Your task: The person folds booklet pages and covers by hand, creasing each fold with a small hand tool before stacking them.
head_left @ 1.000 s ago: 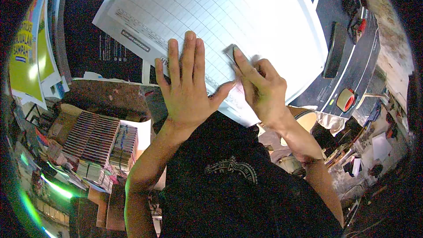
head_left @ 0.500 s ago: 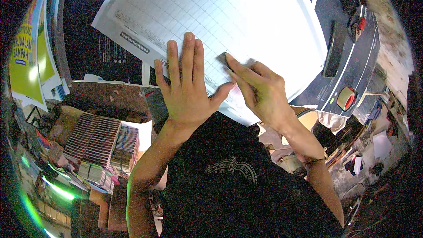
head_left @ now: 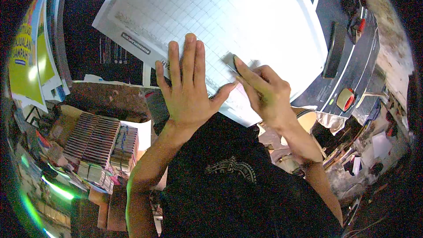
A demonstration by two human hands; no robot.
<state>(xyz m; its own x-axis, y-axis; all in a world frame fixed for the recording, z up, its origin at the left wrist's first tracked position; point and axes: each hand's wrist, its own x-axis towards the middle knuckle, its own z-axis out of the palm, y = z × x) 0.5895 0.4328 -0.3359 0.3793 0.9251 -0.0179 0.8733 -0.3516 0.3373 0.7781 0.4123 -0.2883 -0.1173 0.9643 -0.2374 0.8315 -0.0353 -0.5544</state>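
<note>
A large white printed sheet [head_left: 150, 9] with a grid and text along its near edge lies across the dark work surface. My left hand [head_left: 187, 92] rests flat on the sheet's near part, fingers spread and holding nothing. To its right, my right hand [head_left: 269, 92] is closed on a small flat grey squeegee-like piece [head_left: 229, 61], its index finger stretched along it. That piece is against the sheet, or just over it; its exact kind is blurred. Bright glare washes out the sheet's right half.
A roll of tape [head_left: 345, 99] and a long black bar [head_left: 334, 50] lie on the right of the work surface. Printed yellow-green posters [head_left: 26, 66] hang at the left. Below left are stacked bundles of booklets [head_left: 92, 139]. Clutter fills the lower right.
My right hand has shifted slightly to the right with the flat piece. My left hand stays spread in nearly the same place, and the sheet has hardly moved.
</note>
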